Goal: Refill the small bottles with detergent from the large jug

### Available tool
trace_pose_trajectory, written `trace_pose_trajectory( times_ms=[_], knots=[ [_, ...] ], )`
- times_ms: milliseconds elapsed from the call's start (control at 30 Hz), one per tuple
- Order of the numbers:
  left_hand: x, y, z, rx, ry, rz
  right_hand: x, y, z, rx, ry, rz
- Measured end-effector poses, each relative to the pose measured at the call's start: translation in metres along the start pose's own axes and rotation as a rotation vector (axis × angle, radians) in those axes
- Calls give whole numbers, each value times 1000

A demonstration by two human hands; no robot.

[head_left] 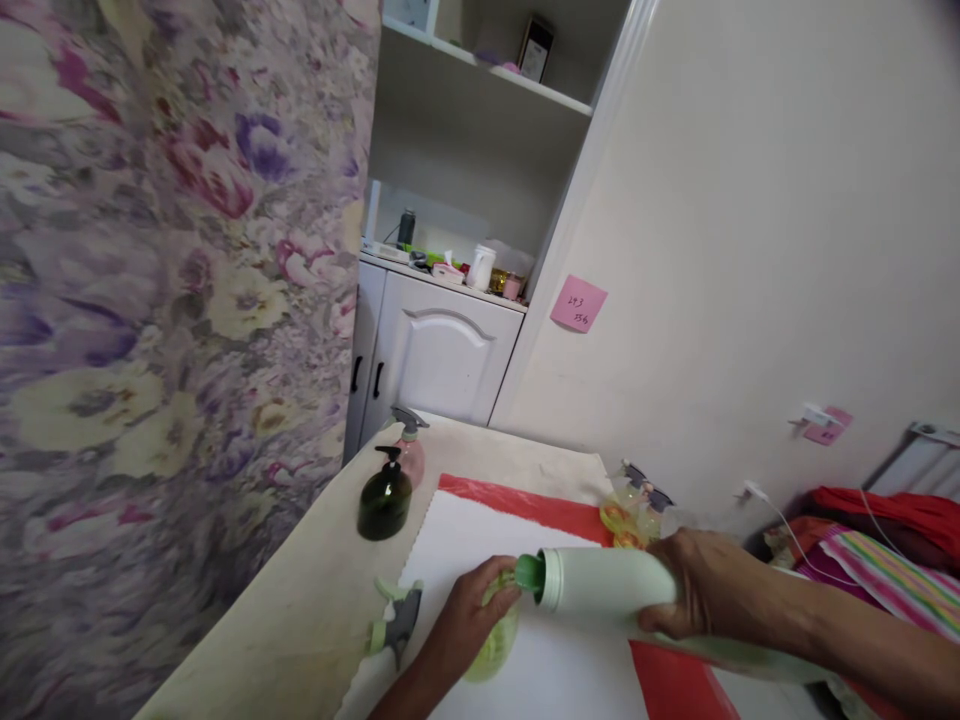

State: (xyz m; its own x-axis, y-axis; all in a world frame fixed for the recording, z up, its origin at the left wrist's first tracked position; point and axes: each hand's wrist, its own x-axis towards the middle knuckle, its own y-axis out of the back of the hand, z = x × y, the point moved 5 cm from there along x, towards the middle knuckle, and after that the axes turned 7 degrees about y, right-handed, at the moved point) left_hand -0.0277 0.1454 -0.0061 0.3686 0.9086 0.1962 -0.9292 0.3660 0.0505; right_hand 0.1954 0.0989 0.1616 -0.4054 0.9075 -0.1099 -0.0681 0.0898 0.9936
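Now your right hand (705,590) grasps the tipped pale bottle (600,582), left hand (466,612) the green bottle (495,645). A pump bottle (385,497) stands beside the cloth (480,530).

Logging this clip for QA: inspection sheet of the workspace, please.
Surface: beige table, white cloth over red sheet.
Job's things: pale green bottle tipped sideways, its green neck at small green bottle.
Clutter: dark pump bottle, pink spray bottle, loose trigger sprayer, yellow spray bottles.
Hands: left hand grips small green bottle; right hand holds pale green bottle.
Cables: white cable by wall, right.
Surroundings: floral curtain, white cabinet, pink sticky note.
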Motion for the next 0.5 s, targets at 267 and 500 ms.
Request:
trace_pose_trajectory(
  times_ms=[267,500],
  knots=[
    [-1,0,5,4,5,-6,0,-1,2,7,-8,5],
    [-1,1,3,1,-6,5,0,0,0,6,12,14]
  ],
)
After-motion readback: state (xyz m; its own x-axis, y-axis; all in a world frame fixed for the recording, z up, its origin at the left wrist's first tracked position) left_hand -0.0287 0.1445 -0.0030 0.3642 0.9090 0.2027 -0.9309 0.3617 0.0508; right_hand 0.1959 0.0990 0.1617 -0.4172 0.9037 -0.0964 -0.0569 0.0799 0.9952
